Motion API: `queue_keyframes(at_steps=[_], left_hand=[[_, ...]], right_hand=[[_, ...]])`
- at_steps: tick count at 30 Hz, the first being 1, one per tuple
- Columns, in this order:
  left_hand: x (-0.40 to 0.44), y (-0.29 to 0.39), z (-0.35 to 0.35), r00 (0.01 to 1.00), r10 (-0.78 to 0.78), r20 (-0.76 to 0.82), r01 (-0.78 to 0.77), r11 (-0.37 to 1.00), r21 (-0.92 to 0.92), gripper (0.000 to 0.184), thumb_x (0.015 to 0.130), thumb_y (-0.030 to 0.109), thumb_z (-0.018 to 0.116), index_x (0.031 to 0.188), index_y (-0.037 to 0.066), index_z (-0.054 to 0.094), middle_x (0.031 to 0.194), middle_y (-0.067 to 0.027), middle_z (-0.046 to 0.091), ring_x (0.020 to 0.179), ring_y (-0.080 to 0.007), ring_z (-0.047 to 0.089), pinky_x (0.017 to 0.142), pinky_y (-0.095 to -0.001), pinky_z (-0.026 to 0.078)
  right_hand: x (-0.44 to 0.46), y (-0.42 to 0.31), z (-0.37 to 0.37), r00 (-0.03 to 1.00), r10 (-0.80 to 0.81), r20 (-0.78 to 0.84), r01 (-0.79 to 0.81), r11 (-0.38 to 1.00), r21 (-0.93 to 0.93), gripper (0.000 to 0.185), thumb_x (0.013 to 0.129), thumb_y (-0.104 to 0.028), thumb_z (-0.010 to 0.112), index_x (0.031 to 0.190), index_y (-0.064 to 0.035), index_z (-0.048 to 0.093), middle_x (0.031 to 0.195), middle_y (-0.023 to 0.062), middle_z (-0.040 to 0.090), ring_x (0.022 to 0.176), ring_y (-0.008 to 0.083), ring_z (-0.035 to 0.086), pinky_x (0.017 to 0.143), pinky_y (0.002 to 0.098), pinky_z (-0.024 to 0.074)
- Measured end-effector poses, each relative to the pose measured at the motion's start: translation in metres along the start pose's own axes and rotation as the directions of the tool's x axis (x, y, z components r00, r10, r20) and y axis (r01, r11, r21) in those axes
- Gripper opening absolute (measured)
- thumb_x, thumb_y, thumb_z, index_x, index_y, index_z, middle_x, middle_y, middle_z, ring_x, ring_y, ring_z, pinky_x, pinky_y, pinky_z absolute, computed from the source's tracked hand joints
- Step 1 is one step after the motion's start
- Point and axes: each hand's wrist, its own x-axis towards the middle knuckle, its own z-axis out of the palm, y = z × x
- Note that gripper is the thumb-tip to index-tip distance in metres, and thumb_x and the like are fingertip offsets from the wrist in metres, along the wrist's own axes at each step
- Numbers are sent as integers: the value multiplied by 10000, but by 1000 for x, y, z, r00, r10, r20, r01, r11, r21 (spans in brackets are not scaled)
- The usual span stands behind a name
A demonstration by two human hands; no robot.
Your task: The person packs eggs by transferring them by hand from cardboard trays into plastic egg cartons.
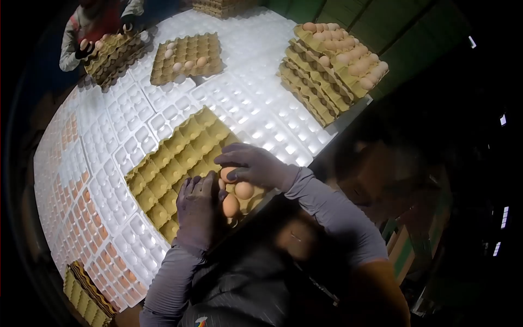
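Observation:
A yellowish pulp egg tray (169, 163) lies at the near edge of the table, most of its cups bare. In its near right corner sit a few brown eggs, one egg (244, 190) beside another egg (231, 205). My gloved right hand (253, 165) comes in from the right, its fingers and thumb closed round a brown egg (226, 174). Over the tray's near side, my gloved left hand (199, 210) has its fingers bent. A sliver of an egg (221, 184) shows between its fingertips and thumb; the palm is hidden.
White moulded trays (239, 92) cover the table; brown eggs (87, 212) fill several at left. A stack of pulp trays with eggs (332, 65) stands back right. Farther back lies a tray with several eggs (185, 57). A co-worker (101, 27) handles stacked trays (114, 57) at back left.

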Motion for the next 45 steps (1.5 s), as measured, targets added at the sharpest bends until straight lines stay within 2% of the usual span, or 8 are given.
queue_keyframes(at_steps=[4, 9, 13, 16, 19, 26, 33, 45], left_hand=[[-5, -5, -6, 932, -356, 73, 309, 671, -674, 509, 957, 153, 677, 1437, 50, 543, 1074, -129, 679, 1012, -266, 642, 919, -378, 532], [-19, -55, -3, 902, -240, 360, 259, -365, -894, 253, 1057, 296, 505, 1023, 72, 618, 961, -59, 629, 882, -265, 643, 839, -372, 546], [-17, 21, 0, 964, -207, 166, 233, 960, -157, 357, 906, 365, 724, 1006, 38, 618, 1040, -109, 615, 835, -308, 647, 766, -392, 525], [-24, 35, 20, 972, -201, 118, 164, 949, 268, 502, 794, 381, 823, 1091, 24, 632, 1180, -178, 611, 959, -381, 670, 843, -435, 544], [-28, 24, 3, 970, -211, 122, 220, 973, -69, 598, 811, 366, 815, 1256, 23, 610, 1186, -175, 626, 975, -346, 676, 828, -413, 548], [-74, -13, -38, 864, -211, 456, 417, -206, -885, 677, 955, 495, 611, 1457, 73, 444, 1127, -171, 636, 745, -214, 631, 655, -337, 530], [-147, -77, -54, 859, -292, 422, 242, -495, -835, 586, 1031, 392, 526, 1461, 3, 446, 1206, -147, 619, 1028, -221, 640, 857, -373, 538], [-134, -449, -174, 617, -708, -343, 420, 665, -618, 522, 874, 329, 766, 1273, 11, 652, 1027, -122, 675, 950, -256, 680, 868, -348, 550]], right_hand=[[-10, -13, -41, 946, 303, -118, -21, 419, 908, 372, 1003, -127, 615, 1359, -25, 581, 1285, 83, 588, 1135, 149, 599, 942, 311, 557], [-22, -14, -86, 934, 283, 216, -343, 878, 335, 295, 963, -273, 687, 1150, -44, 670, 1054, 71, 674, 925, 191, 679, 777, 304, 571], [-37, 10, -52, 941, 32, 337, 197, 758, -622, 504, 823, -348, 753, 1270, -170, 605, 1005, 97, 601, 878, 283, 686, 743, 424, 552], [-42, 4, -67, 976, 49, 212, 48, 904, -426, 445, 865, -298, 756, 1251, -139, 600, 1139, 73, 646, 960, 246, 694, 763, 387, 562], [-46, -19, -86, 932, 270, 241, -360, 635, 684, 465, 869, -84, 728, 1307, -95, 570, 1134, 61, 584, 862, 87, 632, 745, 236, 544], [-30, -27, -19, 960, 27, 277, 184, 684, -706, 404, 817, -302, 789, 1171, -186, 631, 1356, 105, 491, 1177, 321, 524, 876, 421, 552], [-12, -69, -27, 969, 95, 229, 23, 883, -468, 467, 660, -209, 882, 1095, -157, 722, 1379, 103, 492, 1167, 324, 568, 893, 442, 555], [268, -190, 197, 909, 177, 377, -251, 955, 156, 530, 787, -272, 857, 1256, -93, 689, 1339, 108, 538, 1205, 226, 573, 1009, 364, 487]])
